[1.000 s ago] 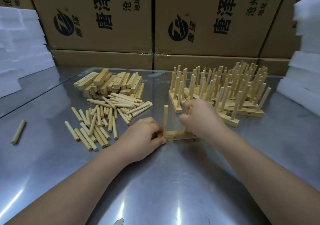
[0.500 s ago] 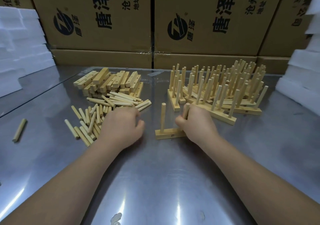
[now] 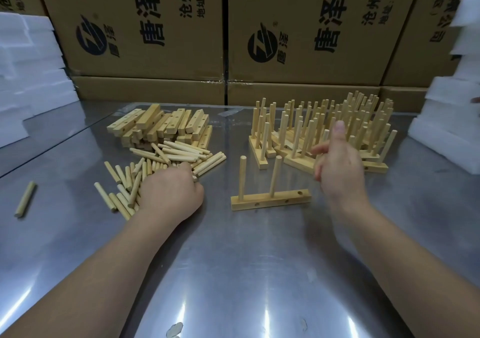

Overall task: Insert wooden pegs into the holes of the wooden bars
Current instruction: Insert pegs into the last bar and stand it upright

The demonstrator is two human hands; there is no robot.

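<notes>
A wooden bar (image 3: 270, 200) lies on the metal table in front of me. Two pegs (image 3: 275, 176) stand upright in it, and the top hole (image 3: 300, 193) at its right end is empty. My left hand (image 3: 168, 197) rests on the heap of loose pegs (image 3: 166, 155) left of the bar, with its fingers curled down round pegs; how many it holds is hidden. My right hand (image 3: 337, 166) hovers above and right of the bar, fingers spread and straight, holding nothing.
A stack of bare bars (image 3: 158, 127) lies behind the loose pegs. Several finished bars with pegs (image 3: 324, 129) crowd the back right. One stray peg (image 3: 25, 199) lies far left. White foam blocks (image 3: 26, 77) flank both sides, and cartons (image 3: 298, 25) wall the back.
My right hand let go of the second peg, now standing in the bar, and rose with fingers spread. My left hand left the bar and went to the loose pegs.
</notes>
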